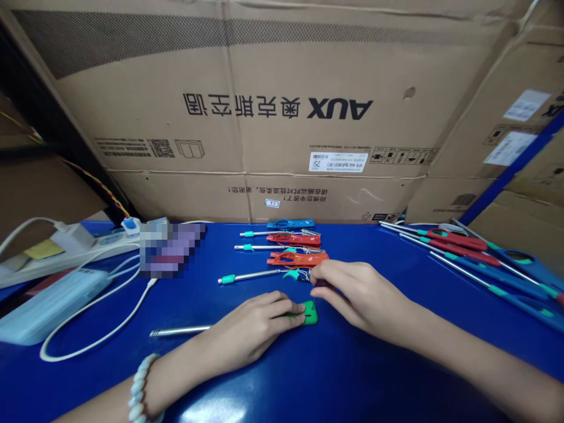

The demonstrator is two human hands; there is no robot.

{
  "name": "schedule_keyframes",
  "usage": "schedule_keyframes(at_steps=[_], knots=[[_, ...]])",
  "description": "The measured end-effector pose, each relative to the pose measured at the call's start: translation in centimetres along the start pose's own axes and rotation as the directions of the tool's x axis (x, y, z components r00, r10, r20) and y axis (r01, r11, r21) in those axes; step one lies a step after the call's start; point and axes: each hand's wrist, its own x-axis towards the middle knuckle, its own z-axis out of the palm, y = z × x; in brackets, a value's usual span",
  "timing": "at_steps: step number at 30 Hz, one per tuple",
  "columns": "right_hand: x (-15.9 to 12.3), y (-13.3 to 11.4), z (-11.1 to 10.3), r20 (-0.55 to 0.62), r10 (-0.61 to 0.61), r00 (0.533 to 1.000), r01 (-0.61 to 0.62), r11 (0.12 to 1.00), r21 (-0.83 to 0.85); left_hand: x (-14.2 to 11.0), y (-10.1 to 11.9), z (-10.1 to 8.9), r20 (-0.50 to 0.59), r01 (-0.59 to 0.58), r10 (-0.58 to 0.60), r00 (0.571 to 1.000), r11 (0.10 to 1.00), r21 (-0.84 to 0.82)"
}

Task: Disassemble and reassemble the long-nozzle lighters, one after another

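My left hand presses a green lighter casing flat on the table, its fingers over most of it. A metal tube sticks out to the left from under that hand. My right hand pinches a small screwdriver with a dark handle; its thin shaft points down at the casing's right end. Whether the tip sits in a screw is too small to tell. Just beyond lie an orange lighter casing, a red casing and a blue casing, with metal tubes and teal pieces beside them.
Several long-necked red and blue lighters lie at the right. At the left are a power strip, a light blue power bank, white cables and a blurred purple item. A big cardboard sheet stands behind the blue table.
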Motion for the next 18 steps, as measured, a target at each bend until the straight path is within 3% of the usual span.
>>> schedule_keyframes(at_steps=[14,18], knots=[[-0.1,-0.9,0.7,-0.023,0.030,0.999,-0.030,1.000,0.009,0.0,0.0,0.0,0.011,0.024,-0.024,1.000,1.000,-0.012],[-0.1,-1.1,0.7,-0.055,0.099,0.994,-0.098,0.995,0.022,-0.1,-0.2,0.1,0.004,0.025,-0.025,1.000,0.999,-0.019]])
